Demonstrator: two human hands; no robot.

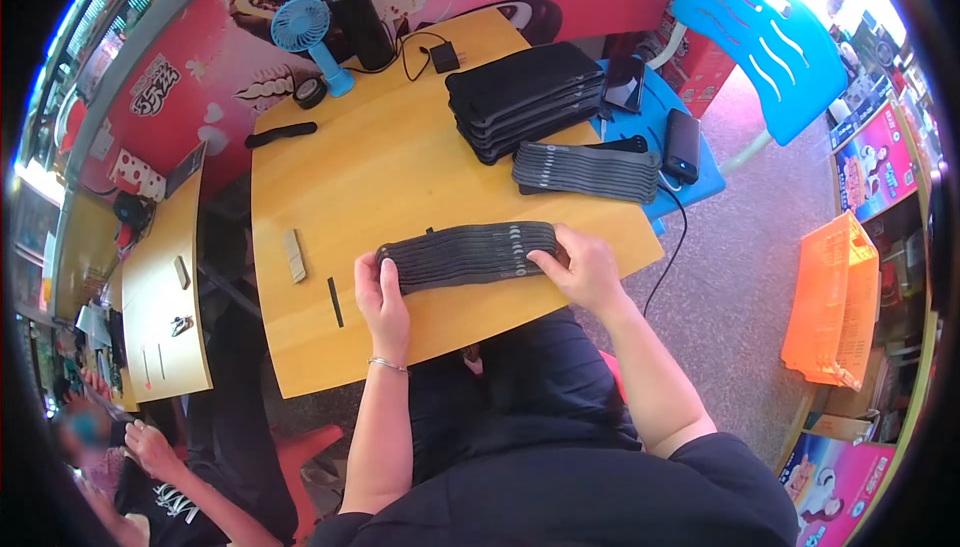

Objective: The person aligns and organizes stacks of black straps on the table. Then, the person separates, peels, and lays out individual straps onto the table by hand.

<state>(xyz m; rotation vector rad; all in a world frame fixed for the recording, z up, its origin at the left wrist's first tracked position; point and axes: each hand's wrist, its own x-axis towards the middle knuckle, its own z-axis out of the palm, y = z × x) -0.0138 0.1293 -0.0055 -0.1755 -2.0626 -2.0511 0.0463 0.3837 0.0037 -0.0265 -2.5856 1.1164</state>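
Note:
A fanned row of dark strips (455,257), with pale crescent marks near the right end, spans the space between my hands over the table's near side. My left hand (382,309) is closed on the left end of the strips, thumb on top. At the right end, my right hand (582,267) grips them with the thumb over the upper face. A second batch of grey strips (580,172) lies beyond my right hand. Behind it rises a stack of flat black pieces (525,92).
On the wooden table (340,177) are a blue fan (303,27), black flask (360,22), charger (443,57), tape roll (310,93) and single black strip (282,134). A blue chair (765,37) holds a phone (625,84) and power bank (682,147). Another person (165,467) sits left.

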